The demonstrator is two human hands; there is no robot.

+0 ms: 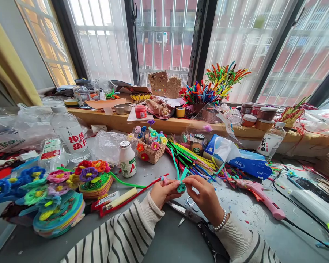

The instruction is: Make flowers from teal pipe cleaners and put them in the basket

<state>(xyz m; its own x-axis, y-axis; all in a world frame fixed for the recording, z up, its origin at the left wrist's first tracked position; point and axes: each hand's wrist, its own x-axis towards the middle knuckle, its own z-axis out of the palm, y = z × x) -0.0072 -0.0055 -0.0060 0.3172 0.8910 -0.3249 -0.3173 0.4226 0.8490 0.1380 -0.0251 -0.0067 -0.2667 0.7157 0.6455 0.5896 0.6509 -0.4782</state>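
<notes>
My left hand (164, 193) and my right hand (204, 195) meet at the middle of the grey table (164, 237), both pinched on a teal pipe cleaner piece (181, 179) twisted into a small coil with ends sticking up. A pink bit shows at my left fingertips. Both arms wear striped sleeves, and the right wrist has a bead bracelet (220, 221). Scissors (186, 212) lie on the table just under my hands.
Stacks of pipe-cleaner flower coasters (57, 204) lie at left, a small white bottle (127, 159) and a flower basket (150, 146) behind. Loose pipe cleaners (192, 157), a tissue pack (249, 164) and a pink glue gun (259, 195) lie at right. A cluttered wooden sill (164, 124) runs behind.
</notes>
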